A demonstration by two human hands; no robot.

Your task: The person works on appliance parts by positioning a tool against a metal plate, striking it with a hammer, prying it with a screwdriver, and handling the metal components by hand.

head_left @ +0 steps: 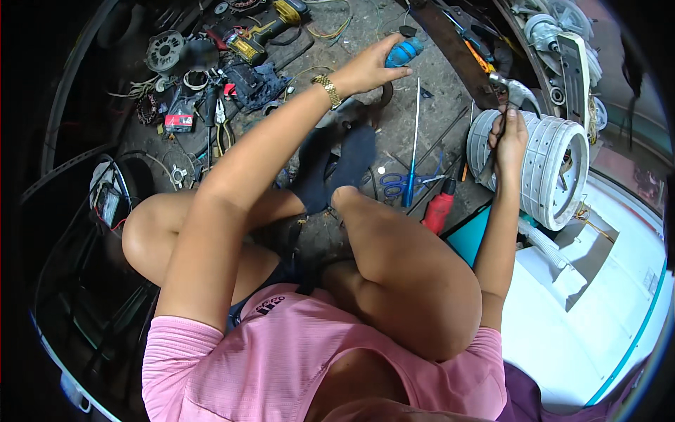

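Note:
My left hand (369, 67), with a gold watch on the wrist, reaches over the floor. Its fingers and thumb close round a rounded blue object (403, 53) with a dark end; its exact kind is hard to tell. On the right, my right hand (513, 137) grips a claw hammer (517, 91) by the handle, metal head up. The hammer and hand are in front of a white ribbed drum (555, 169) lying on its side. Between my hands, a long screwdriver (408, 188) with a blue handle lies beside blue-handled scissors (394, 184).
A red-handled tool (440, 207) lies near my right knee. A yellow drill (256, 42), pliers (224, 130), a red box (179, 122), wires and motor parts (165, 51) crowd the left floor. A white appliance panel (598, 316) stands at the right; a rusty metal bar (450, 49) runs behind.

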